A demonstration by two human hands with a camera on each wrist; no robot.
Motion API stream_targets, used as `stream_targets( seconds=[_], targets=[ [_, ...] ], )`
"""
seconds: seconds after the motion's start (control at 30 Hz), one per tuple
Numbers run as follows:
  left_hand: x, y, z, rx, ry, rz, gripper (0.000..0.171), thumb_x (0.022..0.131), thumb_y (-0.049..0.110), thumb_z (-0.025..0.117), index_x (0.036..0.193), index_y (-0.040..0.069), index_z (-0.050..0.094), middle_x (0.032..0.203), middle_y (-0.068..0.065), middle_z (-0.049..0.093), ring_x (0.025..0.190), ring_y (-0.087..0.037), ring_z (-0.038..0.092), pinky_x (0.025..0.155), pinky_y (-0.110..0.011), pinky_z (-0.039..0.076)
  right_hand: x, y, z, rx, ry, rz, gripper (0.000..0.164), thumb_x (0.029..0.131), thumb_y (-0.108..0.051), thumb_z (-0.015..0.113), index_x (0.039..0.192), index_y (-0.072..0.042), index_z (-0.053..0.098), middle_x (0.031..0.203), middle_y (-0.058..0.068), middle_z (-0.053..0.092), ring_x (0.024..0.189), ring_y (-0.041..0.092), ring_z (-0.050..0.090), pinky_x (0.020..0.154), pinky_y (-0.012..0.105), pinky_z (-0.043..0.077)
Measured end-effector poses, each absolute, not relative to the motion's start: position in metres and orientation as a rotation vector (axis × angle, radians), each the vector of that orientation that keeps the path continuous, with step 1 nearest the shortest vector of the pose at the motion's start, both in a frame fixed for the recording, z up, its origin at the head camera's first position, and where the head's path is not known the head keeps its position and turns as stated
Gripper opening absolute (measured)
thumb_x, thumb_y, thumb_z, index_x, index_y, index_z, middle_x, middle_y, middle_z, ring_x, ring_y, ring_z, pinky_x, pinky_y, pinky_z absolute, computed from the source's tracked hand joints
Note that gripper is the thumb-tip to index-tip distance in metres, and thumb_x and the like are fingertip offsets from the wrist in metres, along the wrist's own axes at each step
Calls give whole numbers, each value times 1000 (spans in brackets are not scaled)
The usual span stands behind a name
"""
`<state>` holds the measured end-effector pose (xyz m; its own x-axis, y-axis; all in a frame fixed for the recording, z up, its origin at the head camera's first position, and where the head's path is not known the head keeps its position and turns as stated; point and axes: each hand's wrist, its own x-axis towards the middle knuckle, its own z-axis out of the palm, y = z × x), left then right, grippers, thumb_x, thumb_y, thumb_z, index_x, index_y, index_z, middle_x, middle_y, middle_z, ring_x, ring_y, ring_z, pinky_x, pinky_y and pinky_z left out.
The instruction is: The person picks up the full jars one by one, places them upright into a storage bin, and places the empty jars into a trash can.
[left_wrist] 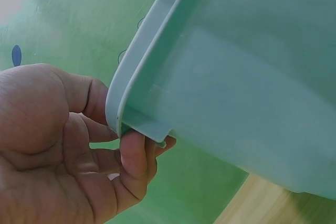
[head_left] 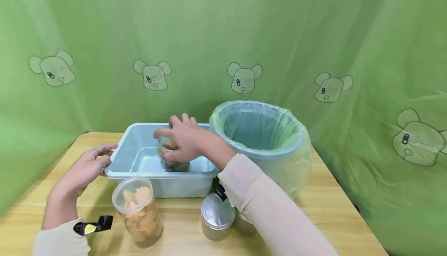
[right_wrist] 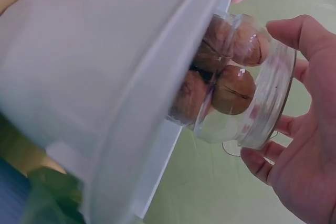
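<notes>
My left hand [head_left: 85,168] grips the left rim of a light blue plastic basin [head_left: 181,188], with the thumb outside the edge and fingers curled under the lip in the left wrist view. My right hand [head_left: 186,139] holds a clear jar [head_left: 171,166] of round brown nuts inside the basin. In the right wrist view, fingers and thumb wrap the lidded end of this jar [right_wrist: 226,124], and the basin's wall [right_wrist: 131,93] hides its lower part. A tall clear jar of orange, crinkled chips [head_left: 141,221] stands on the table in front of the basin, near my left wrist.
A round blue bin [head_left: 258,153] lined with a thin green bag stands right of the basin. A silver-lidded jar [head_left: 217,217] sits before it, with another jar [head_left: 244,223] partly under my right sleeve. Green bear-printed curtain [head_left: 195,23] hangs behind the wooden table [head_left: 335,209].
</notes>
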<state>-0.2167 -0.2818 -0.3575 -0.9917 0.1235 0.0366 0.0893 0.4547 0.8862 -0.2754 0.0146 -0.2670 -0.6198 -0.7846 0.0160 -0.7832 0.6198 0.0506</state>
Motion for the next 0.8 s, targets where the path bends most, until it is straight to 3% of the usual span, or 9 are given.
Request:
stream_targets(
  seconds=[0.8],
  targets=[
    [-219, -285, -359, 204, 2628, 1669, 57, 100, 1, 38, 154, -13, 27, 136, -33, 46, 92, -17, 64, 73, -31, 58, -278, 12, -308, 1268, -2993, 21, 58, 93, -44, 68, 147, -36, 49, 126, 4, 45, 107, 24, 34, 87, 35, 32]
  ],
)
